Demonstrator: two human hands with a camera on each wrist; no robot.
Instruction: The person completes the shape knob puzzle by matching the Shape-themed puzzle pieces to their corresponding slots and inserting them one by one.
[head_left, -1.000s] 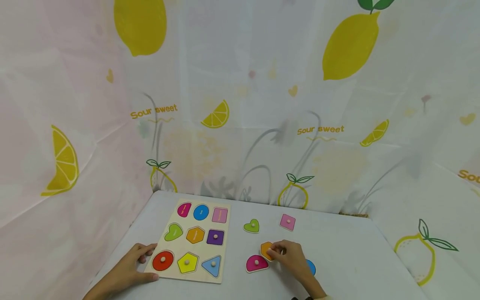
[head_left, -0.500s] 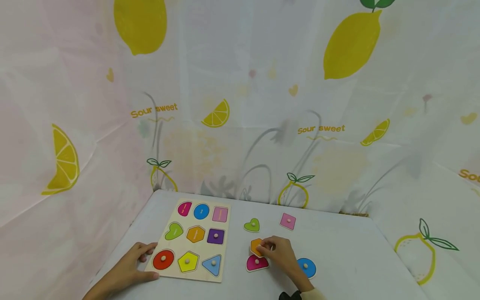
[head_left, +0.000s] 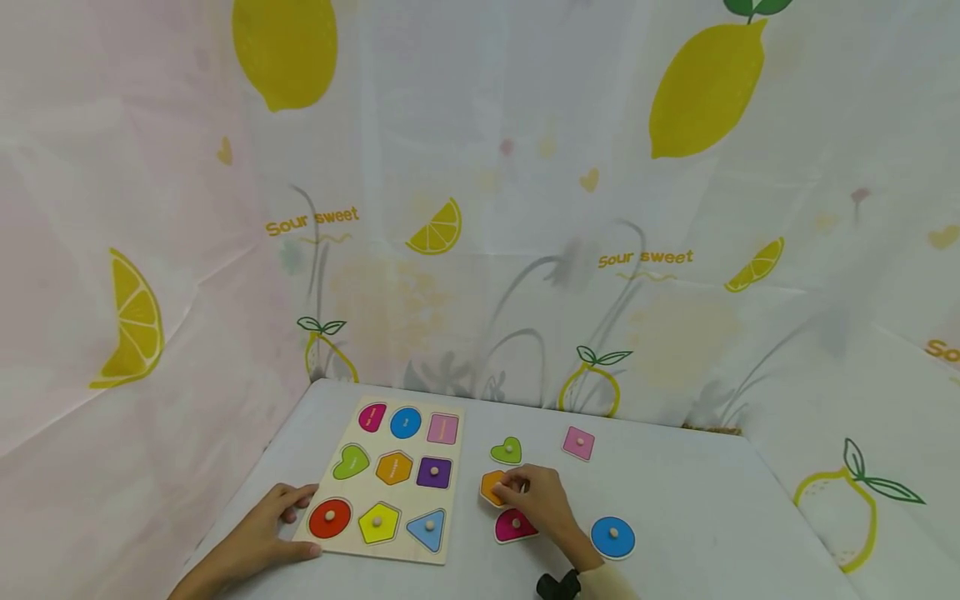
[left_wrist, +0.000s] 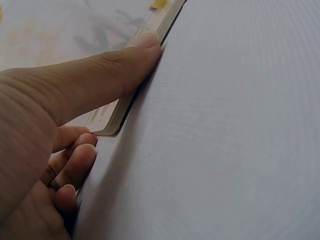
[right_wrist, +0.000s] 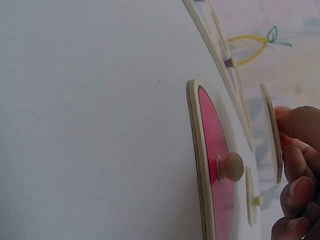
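My right hand [head_left: 542,502] pinches the knob of an orange hexagon puzzle piece [head_left: 490,487], held above the table; the right wrist view shows that piece [right_wrist: 272,132] edge-on at the fingertips. Below it lies a magenta half-circle piece [head_left: 512,527] with a knob. With thumb and fingers, my left hand [head_left: 262,531] grips the near left corner of a wooden peg puzzle board [head_left: 352,542]. The board's hexagon recess [head_left: 394,468] shows orange. Seated in it are a red circle [head_left: 330,518], a yellow pentagon [head_left: 378,522], a blue triangle [head_left: 427,530] and a purple square [head_left: 434,472].
A green heart piece [head_left: 507,450], a pink square piece [head_left: 579,443] and a blue circle piece [head_left: 613,537] lie on the white table [head_left: 690,500] right of the board. A lemon-printed curtain [head_left: 480,317] encloses the table's back and sides.
My right hand has carried the orange hexagon leftward, past the magenta half-circle toward the board. The blue circle, partly covered before, now shows whole. My left hand stays at the board's corner.
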